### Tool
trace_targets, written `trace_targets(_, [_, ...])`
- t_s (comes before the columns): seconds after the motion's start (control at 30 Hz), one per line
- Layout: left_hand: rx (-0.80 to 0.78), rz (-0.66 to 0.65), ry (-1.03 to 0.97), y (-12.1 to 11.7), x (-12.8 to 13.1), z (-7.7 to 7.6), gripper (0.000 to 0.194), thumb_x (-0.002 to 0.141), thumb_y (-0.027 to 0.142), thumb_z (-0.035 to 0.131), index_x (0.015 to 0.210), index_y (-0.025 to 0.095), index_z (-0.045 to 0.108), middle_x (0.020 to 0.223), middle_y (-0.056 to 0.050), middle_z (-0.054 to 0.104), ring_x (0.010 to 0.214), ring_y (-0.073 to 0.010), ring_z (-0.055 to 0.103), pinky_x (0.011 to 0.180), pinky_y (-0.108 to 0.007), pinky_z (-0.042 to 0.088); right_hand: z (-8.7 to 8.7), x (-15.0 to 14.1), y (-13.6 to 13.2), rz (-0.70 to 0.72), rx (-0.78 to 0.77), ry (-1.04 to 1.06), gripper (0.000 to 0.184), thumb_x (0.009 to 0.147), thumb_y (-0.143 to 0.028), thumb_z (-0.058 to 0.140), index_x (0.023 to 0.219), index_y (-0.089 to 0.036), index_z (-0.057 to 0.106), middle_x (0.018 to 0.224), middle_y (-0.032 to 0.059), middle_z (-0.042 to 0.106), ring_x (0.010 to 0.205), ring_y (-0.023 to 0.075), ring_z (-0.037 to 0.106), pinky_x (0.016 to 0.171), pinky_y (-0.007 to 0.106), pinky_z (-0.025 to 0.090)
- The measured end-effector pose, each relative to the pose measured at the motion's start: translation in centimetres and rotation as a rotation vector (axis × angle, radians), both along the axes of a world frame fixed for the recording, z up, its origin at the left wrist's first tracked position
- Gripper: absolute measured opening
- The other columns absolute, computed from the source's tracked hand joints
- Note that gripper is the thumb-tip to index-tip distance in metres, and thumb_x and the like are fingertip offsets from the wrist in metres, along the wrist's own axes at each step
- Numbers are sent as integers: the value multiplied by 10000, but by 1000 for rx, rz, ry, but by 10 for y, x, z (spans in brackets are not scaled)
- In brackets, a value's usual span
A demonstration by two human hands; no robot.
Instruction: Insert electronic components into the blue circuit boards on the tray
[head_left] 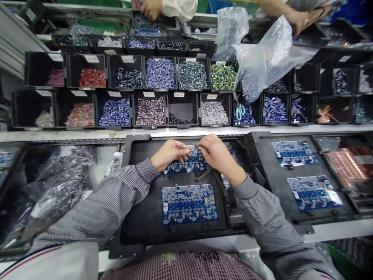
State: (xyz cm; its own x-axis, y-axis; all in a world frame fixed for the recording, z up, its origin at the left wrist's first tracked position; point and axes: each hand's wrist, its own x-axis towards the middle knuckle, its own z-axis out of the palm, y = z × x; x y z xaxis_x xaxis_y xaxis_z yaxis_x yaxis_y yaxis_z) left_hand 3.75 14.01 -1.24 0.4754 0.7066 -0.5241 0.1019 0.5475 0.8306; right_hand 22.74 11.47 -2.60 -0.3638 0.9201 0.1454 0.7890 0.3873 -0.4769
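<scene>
Left hand [170, 154] and right hand [217, 155] both at a blue circuit board [186, 166] on the far part of a black tray [140, 221], fingers curled down and almost meeting over the board's upper edge. Both hands partly closed and touching the board; whether gripping some small part under the fingers, impossible to tell. Grey striped sleeves [105, 206] reaching in over the near corners of the tray.

Just below that board on the tray, a thin metal strip [204, 174], and nearer the person, a second blue circuit board [189, 204], with neither hand on it.

Beyond the tray, two rows of black bins [35, 109] with paper labels, packed with small electronic parts in blue, red, green and silver. In one bin beyond the tray's right side, blue-handled scissors [239, 112]. Above those, clear plastic bags [271, 58] draped over the bins. Left of the tray, a clear bag of silver parts [61, 186] and a plastic bottle [115, 163]. Right of the tray, a matching tray [276, 194] carrying two more circuit boards [294, 153]. Far past the tray, beyond the bins, a co-worker's hand [151, 8] and another hand [303, 21].
</scene>
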Motion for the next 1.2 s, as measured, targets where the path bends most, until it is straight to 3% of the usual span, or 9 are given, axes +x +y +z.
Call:
trace_targets(0.23, [5, 4, -2, 2, -1, -2, 38, 791, 63, 634, 769, 52, 661, 729, -94, 665, 560, -79, 579, 482, -160, 443, 2, 0, -2, 19, -2, -7, 216, 894, -162, 460, 869, -207, 670, 887, 66, 651, 915, 227, 521, 779, 389, 389])
trace_targets(0.37, [-26, -9, -17, 1, 0, 0, 27, 777, 53, 644, 780, 60, 670, 693, -72, 660, 543, -78, 577, 493, -167, 445, 13, -4, -11, 21, 35, 125, 167, 887, -219, 523, 937, -241, 681, 928, 51, 670, 925, 221, 551, 798, 394, 417])
trace_targets(0.5, [-86, -79, -62, -2, 1, 4, 64, 793, 68, 635, 834, 58, 683, 718, -81, 674, 576, -85, 603, 560, -185, 479, 21, -3, -14, 10, 83, 226, 114, 858, -199, 548, 832, -221, 658, 823, 36, 658, 842, 196, 568, 797, 359, 449])
trace_targets(0.67, [-92, -56, -58, -2, 1, 8, 142, 817, 16, 566, 924, 33, 658, 784, -116, 682, 638, -112, 641, 589, -206, 502, 10, 6, -3, -34, 93, 109, 127, 820, -129, 521, 757, -203, 604, 780, 45, 637, 819, 212, 543, 807, 375, 436])
trace_targets(0.8, [-41, -69, -8, 0, 0, 6, 42, 805, 65, 616, 811, 36, 646, 688, -78, 651, 549, -88, 598, 511, -178, 470, 4, 6, -1, -13, 76, 70, 126, 812, -112, 510, 773, -195, 596, 800, 58, 632, 836, 220, 525, 797, 370, 432])
trace_targets(0.93, [13, -77, -2, -1, 1, 4, 72, 811, 107, 630, 760, 58, 616, 648, -59, 638, 509, -73, 571, 465, -156, 435, 6, 4, -3, 0, 73, 38, 119, 816, -114, 511, 792, -185, 603, 821, 68, 626, 865, 229, 515, 782, 365, 432])
trace_targets(1.07, [-47, -42, -41, -2, 0, 5, 58, 827, 101, 605, 779, 80, 579, 707, -86, 673, 598, -124, 639, 521, -199, 482, 6, 4, -3, 6, 66, 9, 128, 826, -118, 503, 795, -176, 613, 820, 70, 623, 867, 230, 509, 764, 366, 427])
trace_targets(1.2, [-98, -33, -28, 0, -1, 7, 64, 804, 78, 633, 745, 65, 610, 648, -63, 657, 511, -72, 581, 498, -163, 447, 3, 6, -4, 31, 78, -12, 149, 856, -136, 494, 853, -171, 639, 875, 79, 638, 909, 237, 506, 764, 373, 418])
